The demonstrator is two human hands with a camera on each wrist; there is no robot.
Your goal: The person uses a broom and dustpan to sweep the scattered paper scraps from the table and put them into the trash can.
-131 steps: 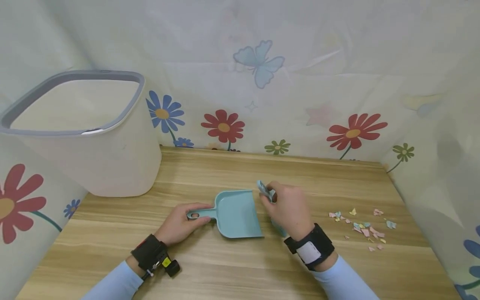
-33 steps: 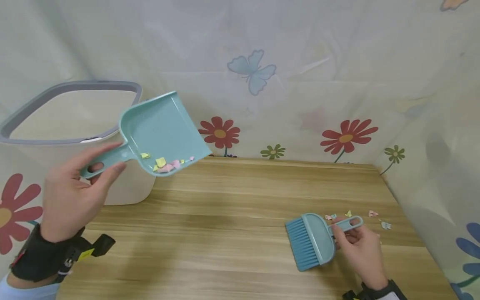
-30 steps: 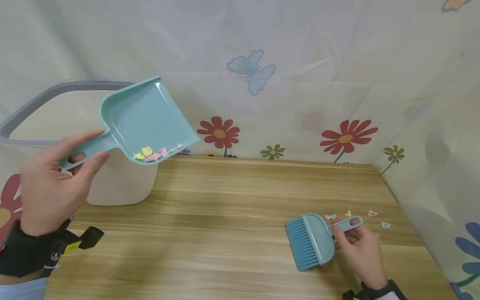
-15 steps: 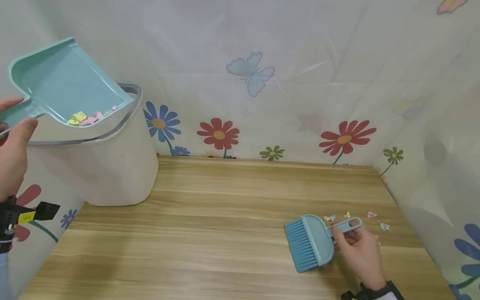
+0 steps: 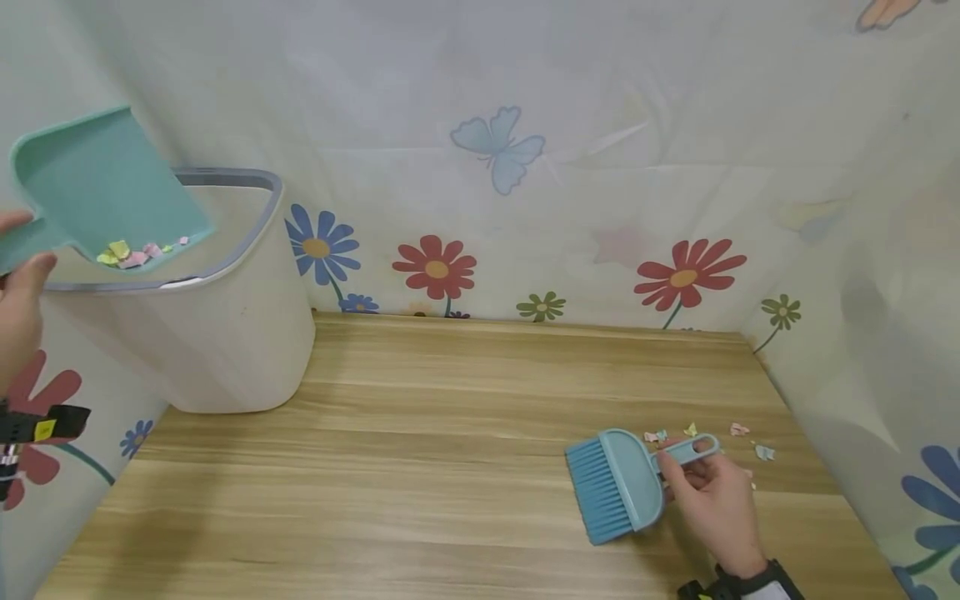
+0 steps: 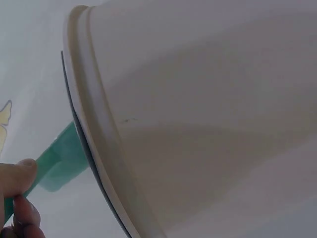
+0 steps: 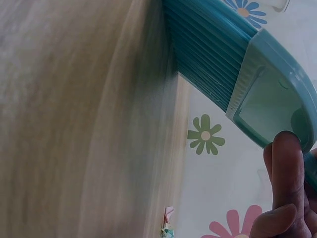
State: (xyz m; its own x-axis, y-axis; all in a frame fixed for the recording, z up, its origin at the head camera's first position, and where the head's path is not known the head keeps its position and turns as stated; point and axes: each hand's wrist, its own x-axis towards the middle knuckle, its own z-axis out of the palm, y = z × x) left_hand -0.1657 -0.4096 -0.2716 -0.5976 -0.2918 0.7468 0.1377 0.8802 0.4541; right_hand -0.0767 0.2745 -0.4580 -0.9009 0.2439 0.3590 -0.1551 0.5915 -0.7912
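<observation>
Now the left hand [image 5: 18, 312], gripping the dustpan [image 5: 97, 196] handle, tilts paper scraps [image 5: 135, 252] over the bin [image 5: 225, 333]; a steeper tip seems needed, while the right hand [image 5: 708, 496] grasps the brush [image 5: 615, 483]

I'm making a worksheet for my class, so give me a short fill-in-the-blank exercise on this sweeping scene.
1. The left hand holds the dustpan above the open ____.
2. The right hand grips the handle of the blue ____.
3. The colored paper scraps in the dustpan lie near its ____ edge.
4. More paper scraps lie on the wooden ____ beyond the right hand.

Missing words: bin; brush; lower; table
</observation>
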